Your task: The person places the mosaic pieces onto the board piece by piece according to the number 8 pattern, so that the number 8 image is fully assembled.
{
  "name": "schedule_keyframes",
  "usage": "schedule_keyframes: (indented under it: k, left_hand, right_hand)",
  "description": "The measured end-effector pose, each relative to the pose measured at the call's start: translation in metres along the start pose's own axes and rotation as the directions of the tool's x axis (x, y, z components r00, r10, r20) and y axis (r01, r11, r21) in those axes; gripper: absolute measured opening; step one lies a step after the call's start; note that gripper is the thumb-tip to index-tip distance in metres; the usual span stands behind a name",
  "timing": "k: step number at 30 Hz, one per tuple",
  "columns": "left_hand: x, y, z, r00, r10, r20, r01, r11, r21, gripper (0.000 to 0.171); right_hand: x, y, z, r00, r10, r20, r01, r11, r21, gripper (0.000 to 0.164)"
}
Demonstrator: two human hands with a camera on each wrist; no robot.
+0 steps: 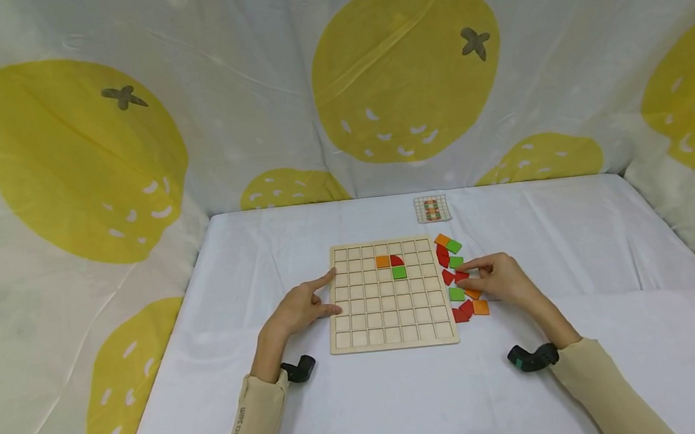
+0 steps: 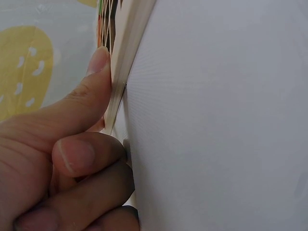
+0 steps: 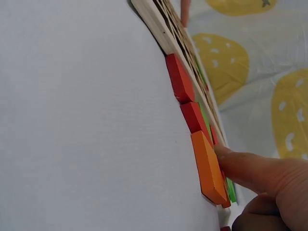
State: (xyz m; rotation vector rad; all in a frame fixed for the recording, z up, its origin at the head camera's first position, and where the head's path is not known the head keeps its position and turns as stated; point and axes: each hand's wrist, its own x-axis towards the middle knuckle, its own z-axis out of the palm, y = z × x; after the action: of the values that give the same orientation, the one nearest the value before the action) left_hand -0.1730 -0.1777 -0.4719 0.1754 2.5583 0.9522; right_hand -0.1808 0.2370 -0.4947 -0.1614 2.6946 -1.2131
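Note:
The square wooden grid board (image 1: 363,305) lies flat on the table. An orange square tile (image 1: 383,261), a red quarter-round tile (image 1: 396,260) and a green square tile (image 1: 399,272) sit in its upper cells. My left hand (image 1: 295,307) rests at the board's left edge, index finger and thumb spread along it; the left wrist view shows the thumb (image 2: 99,60) on the rim and the other fingers curled below. Right of the board, my right hand (image 1: 501,278) pinches a red tile (image 1: 462,277) between thumb and index finger, among the loose tiles. Part of that tile is hidden.
Loose tiles line the board's right side, including a green square (image 1: 456,294), an orange square (image 1: 480,307) and red pieces (image 1: 461,316). A small pattern card (image 1: 432,209) lies behind the board. Lemon-printed cloth (image 1: 254,115) walls the table at the back and sides.

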Motion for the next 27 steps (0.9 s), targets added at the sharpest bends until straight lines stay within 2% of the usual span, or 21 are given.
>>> schedule_keyframes:
  k: [4,11,19,27]
  left_hand:
    - [-0.0001,-0.0007,0.0010,1.000,0.003,-0.003,-0.003,1.000,0.005,0.089]
    - [0.0000,-0.0015,0.0016,1.000,0.015,-0.006,-0.015,1.000,0.005,0.089]
    - [0.0003,-0.0011,0.0012,1.000,0.008,0.002,-0.008,1.000,0.006,0.089]
    - [0.0004,-0.0007,0.0009,1.000,0.010,0.004,-0.010,1.000,0.007,0.090]
  right_hand:
    - [0.0000,-0.0012,0.0021,1.000,0.010,-0.002,-0.010,1.000,-0.015,0.037]
    - [-0.0014,0.0011,-0.0057,0.999,0.005,0.044,-0.004,1.000,-0.020,0.031]
    - [-0.0009,-0.0020,0.0008,0.999,-0.017,-0.034,0.014,0.997,-0.077,0.033]
    - [-0.0027,-0.0027,-0.0052,1.000,-0.008,0.023,0.009,0.998,-0.061,0.023]
